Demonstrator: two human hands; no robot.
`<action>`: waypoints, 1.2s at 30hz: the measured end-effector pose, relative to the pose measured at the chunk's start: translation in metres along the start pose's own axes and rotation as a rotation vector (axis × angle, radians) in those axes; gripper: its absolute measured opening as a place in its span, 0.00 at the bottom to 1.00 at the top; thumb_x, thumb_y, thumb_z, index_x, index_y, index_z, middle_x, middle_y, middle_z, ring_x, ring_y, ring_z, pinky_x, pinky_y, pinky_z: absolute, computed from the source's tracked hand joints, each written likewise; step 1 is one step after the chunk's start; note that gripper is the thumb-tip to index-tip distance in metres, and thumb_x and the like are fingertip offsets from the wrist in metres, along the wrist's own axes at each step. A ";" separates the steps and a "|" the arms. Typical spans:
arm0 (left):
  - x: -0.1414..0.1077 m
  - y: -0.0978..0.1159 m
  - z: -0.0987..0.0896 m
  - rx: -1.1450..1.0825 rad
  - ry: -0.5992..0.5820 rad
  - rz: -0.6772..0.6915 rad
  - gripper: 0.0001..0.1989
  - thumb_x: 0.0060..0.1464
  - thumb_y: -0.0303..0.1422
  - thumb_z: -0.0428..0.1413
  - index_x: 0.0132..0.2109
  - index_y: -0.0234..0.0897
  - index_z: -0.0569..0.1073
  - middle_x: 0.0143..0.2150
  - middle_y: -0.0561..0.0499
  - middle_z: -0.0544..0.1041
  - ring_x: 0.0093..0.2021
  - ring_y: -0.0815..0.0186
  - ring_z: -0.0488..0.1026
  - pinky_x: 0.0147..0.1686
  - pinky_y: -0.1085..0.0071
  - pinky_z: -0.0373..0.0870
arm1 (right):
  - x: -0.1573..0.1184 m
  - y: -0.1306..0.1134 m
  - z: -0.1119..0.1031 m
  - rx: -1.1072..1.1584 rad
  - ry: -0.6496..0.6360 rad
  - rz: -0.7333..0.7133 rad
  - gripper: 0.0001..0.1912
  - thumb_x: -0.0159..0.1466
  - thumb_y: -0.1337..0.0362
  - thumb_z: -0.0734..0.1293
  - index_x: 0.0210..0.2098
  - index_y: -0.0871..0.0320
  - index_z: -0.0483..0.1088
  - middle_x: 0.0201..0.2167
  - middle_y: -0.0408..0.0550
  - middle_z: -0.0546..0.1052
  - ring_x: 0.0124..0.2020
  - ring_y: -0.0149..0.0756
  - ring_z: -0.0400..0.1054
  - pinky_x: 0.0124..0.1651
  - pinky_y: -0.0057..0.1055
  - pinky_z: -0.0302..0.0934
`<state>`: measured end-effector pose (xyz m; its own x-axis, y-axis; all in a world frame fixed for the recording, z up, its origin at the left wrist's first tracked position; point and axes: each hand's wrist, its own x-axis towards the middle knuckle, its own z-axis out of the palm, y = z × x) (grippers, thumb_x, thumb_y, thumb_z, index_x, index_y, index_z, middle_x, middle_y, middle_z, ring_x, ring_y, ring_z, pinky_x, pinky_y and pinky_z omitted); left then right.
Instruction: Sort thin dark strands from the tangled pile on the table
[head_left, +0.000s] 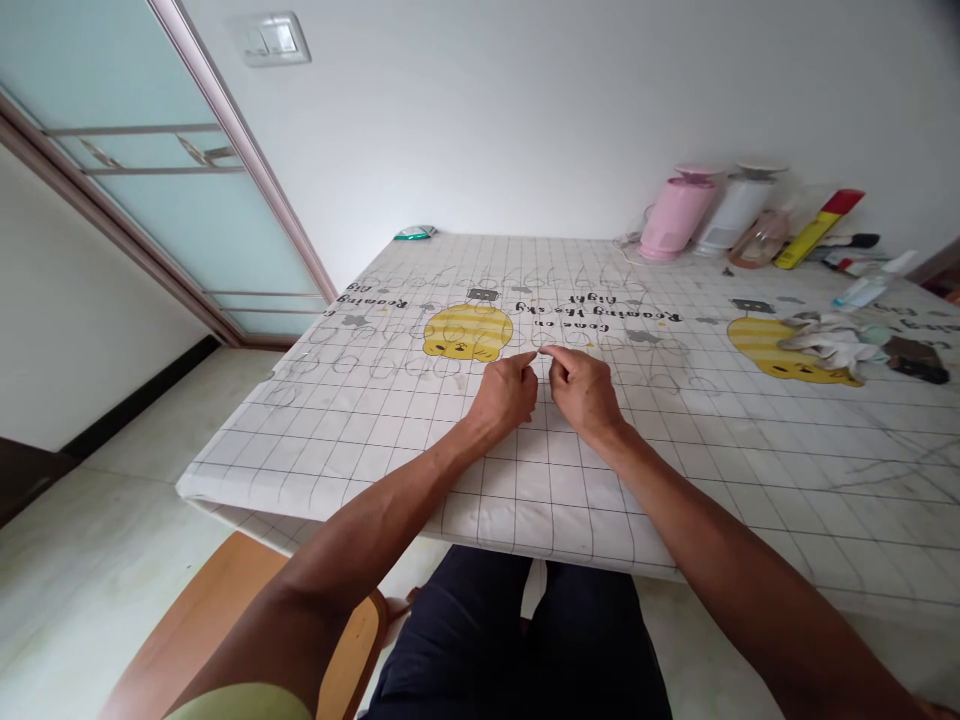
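Both hands meet over the middle of the table near its front edge, fingertips almost touching. My left hand point(510, 387) is closed, its thumb and forefinger pinched at the tip and the other fingers curled in. My right hand point(582, 388) mirrors it, also pinched. Whatever lies between the fingertips is too thin or small to make out. Beyond and around the hands, thin dark curled loops point(367, 362) lie in rough rows on the white checked tablecloth point(360, 420); their material is unclear.
At the back right stand a pink cylindrical device point(677, 215), a white one point(733, 212) and a yellow-and-red box point(817, 230). A clear bottle point(874, 282) and a crumpled cloth point(829, 342) lie at the right. A green-and-white item point(415, 233) sits at the far left corner. A wooden chair point(217, 600) stands below left.
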<state>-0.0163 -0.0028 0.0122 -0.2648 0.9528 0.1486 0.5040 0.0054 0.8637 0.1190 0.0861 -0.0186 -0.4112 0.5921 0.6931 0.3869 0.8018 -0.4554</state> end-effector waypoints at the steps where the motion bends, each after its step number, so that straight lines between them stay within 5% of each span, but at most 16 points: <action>1: 0.000 -0.001 0.000 -0.021 0.003 -0.012 0.22 0.68 0.27 0.48 0.61 0.29 0.80 0.21 0.55 0.73 0.19 0.67 0.75 0.22 0.74 0.73 | 0.000 0.000 -0.001 0.001 -0.009 -0.021 0.21 0.69 0.74 0.60 0.49 0.58 0.83 0.34 0.52 0.83 0.33 0.42 0.76 0.41 0.37 0.68; 9: 0.000 -0.002 0.004 -0.162 0.065 0.019 0.26 0.69 0.28 0.51 0.71 0.29 0.73 0.25 0.56 0.74 0.20 0.69 0.74 0.20 0.75 0.73 | 0.003 0.003 -0.006 -0.001 -0.024 -0.059 0.19 0.71 0.73 0.59 0.47 0.57 0.82 0.39 0.54 0.85 0.39 0.45 0.79 0.44 0.40 0.70; 20: 0.000 -0.002 0.004 -0.209 0.066 -0.018 0.23 0.67 0.26 0.51 0.63 0.31 0.81 0.21 0.55 0.72 0.19 0.67 0.73 0.20 0.74 0.72 | -0.001 0.000 -0.010 -0.089 -0.110 -0.114 0.19 0.70 0.75 0.61 0.50 0.58 0.81 0.36 0.53 0.81 0.35 0.44 0.76 0.39 0.38 0.66; 26: 0.002 -0.005 0.002 -0.046 0.142 0.089 0.25 0.66 0.31 0.60 0.68 0.35 0.76 0.39 0.48 0.85 0.28 0.67 0.78 0.35 0.69 0.79 | -0.001 0.005 -0.013 -0.012 -0.026 -0.100 0.19 0.72 0.74 0.60 0.48 0.56 0.82 0.39 0.53 0.84 0.38 0.45 0.79 0.44 0.40 0.70; 30: 0.003 -0.006 0.001 -0.012 0.222 0.164 0.21 0.66 0.31 0.60 0.63 0.34 0.79 0.47 0.45 0.86 0.39 0.63 0.82 0.43 0.66 0.80 | 0.001 0.005 -0.015 0.033 0.001 -0.087 0.18 0.73 0.71 0.61 0.49 0.54 0.82 0.41 0.52 0.85 0.42 0.45 0.81 0.47 0.41 0.72; 36: 0.006 -0.010 0.001 -0.128 0.231 0.152 0.12 0.67 0.33 0.59 0.51 0.36 0.85 0.42 0.45 0.86 0.37 0.62 0.81 0.36 0.67 0.79 | 0.001 0.000 -0.017 0.056 -0.009 -0.062 0.16 0.73 0.70 0.61 0.47 0.53 0.81 0.42 0.51 0.86 0.41 0.45 0.81 0.46 0.40 0.72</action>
<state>-0.0222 0.0034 0.0037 -0.3820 0.8452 0.3739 0.4487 -0.1841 0.8745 0.1325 0.0855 -0.0090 -0.4406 0.5412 0.7162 0.3137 0.8403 -0.4421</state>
